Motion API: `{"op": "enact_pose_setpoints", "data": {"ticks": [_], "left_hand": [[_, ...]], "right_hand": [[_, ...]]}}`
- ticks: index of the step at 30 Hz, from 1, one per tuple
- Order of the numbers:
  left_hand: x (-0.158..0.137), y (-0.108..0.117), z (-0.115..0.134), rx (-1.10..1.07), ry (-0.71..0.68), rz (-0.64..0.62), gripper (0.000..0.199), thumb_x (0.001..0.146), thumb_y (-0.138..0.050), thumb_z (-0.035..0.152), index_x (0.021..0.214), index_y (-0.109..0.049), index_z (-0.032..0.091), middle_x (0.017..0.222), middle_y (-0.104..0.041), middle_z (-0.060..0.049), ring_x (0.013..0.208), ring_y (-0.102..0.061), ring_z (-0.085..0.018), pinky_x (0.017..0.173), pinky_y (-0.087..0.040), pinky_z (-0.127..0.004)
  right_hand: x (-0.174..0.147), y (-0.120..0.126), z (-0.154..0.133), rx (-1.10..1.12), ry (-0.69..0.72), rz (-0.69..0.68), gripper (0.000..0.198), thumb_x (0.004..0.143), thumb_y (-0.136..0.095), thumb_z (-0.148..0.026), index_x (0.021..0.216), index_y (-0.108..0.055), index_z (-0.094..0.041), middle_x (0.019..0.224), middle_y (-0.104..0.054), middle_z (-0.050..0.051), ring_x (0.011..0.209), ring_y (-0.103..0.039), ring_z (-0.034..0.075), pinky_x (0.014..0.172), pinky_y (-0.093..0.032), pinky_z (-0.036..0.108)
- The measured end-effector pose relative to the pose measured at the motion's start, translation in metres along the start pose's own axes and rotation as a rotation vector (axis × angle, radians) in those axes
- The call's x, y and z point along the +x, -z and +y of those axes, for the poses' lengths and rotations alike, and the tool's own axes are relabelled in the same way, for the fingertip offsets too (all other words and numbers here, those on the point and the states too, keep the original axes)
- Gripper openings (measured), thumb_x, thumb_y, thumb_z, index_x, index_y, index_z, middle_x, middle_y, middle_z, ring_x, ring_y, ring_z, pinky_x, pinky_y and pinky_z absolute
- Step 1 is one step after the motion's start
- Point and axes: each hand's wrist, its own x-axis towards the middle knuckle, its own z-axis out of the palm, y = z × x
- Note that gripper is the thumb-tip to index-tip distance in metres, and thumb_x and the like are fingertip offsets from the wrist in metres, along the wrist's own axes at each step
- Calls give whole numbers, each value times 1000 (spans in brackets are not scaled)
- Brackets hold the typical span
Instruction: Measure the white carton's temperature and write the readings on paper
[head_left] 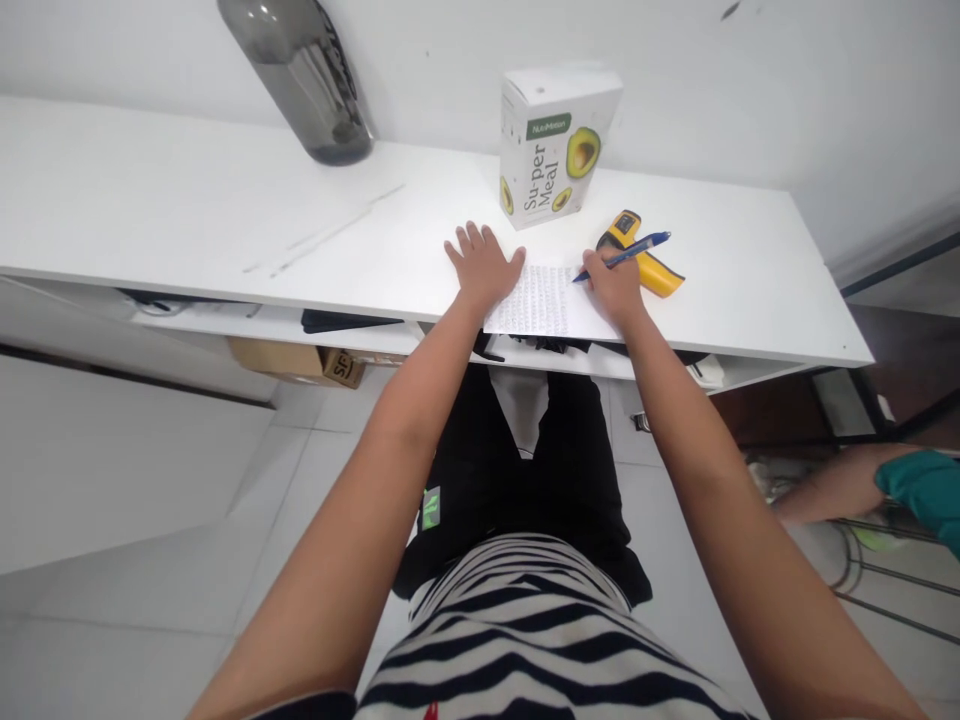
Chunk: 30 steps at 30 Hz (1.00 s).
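Note:
A sheet of paper (540,300) covered in rows of small handwriting lies at the front edge of the white desk (420,215). My left hand (484,265) rests flat with fingers spread, its thumb at the sheet's left edge. In my right hand (615,285) is a blue pen (637,250), gripped near its tip, which points at the upper right of the writing. Just behind that hand lies a yellow and black infrared thermometer (660,274), partly covered by the hand and pen.
A white "Su-per Meal" box (551,150) stands behind the paper against the wall. Farther left is a grey translucent bottle (307,85). Under the desktop, a shelf holds dark items and a cardboard box (292,360). Another person's arm (832,485) shows at right.

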Motion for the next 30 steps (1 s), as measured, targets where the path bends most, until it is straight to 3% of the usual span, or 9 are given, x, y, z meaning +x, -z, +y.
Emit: {"op": "enact_pose_setpoints", "data": {"ticks": [12,14,18,22,24,26,30], "left_hand": [[-5,3,-1,47,-7,21,90,97,-24,64,163,-23,3,173,-12,-22,162,-7,-39,129,-6,-58],[-6,4,-2,52,-5,39,88,97,-25,63,162,-26,4,172,-15,-22,161,-10,-38,129,-8,-58],[-3,3,-6,55,-10,64,86,96,-27,64,161,-33,8,170,-21,-22,160,-16,-39,128,-13,-58],[2,1,-9,51,8,45,88,96,-26,61,162,-27,1,171,-17,-23,161,-12,-40,128,-10,-59],[3,0,-10,47,9,57,88,97,-26,60,161,-27,-1,171,-17,-24,161,-11,-40,128,-8,-60],[4,0,-10,53,6,64,88,97,-27,60,161,-27,-1,171,-17,-24,161,-11,-41,128,-7,-60],[8,2,-10,72,29,43,86,97,-28,59,161,-29,0,171,-18,-24,161,-11,-41,127,-8,-60]], "right_hand": [[-2,0,-18,-80,-164,-27,30,80,-59,-39,55,-48,-25,53,-51,-2,65,-52,20,72,-45,35],[-4,-1,-22,-51,-191,7,33,78,-59,-43,53,-46,-27,53,-51,-1,65,-53,21,71,-45,36],[-3,-5,-21,-18,-103,40,45,82,-55,-61,52,-47,-28,51,-53,1,62,-56,25,70,-47,40],[-3,-12,-16,-2,-95,48,53,87,-43,-73,72,-62,-26,60,-62,1,72,-64,26,77,-51,39],[-4,-15,-14,-50,-71,44,55,91,-39,-70,86,-68,-23,68,-67,3,74,-66,26,79,-53,39],[-5,-17,-12,-61,-15,63,52,90,-45,-68,85,-69,-22,82,-73,7,86,-69,27,85,-54,40],[-2,-25,-3,-192,174,50,38,95,-47,-42,108,-73,-17,115,-75,14,111,-70,28,102,-52,41]]}}
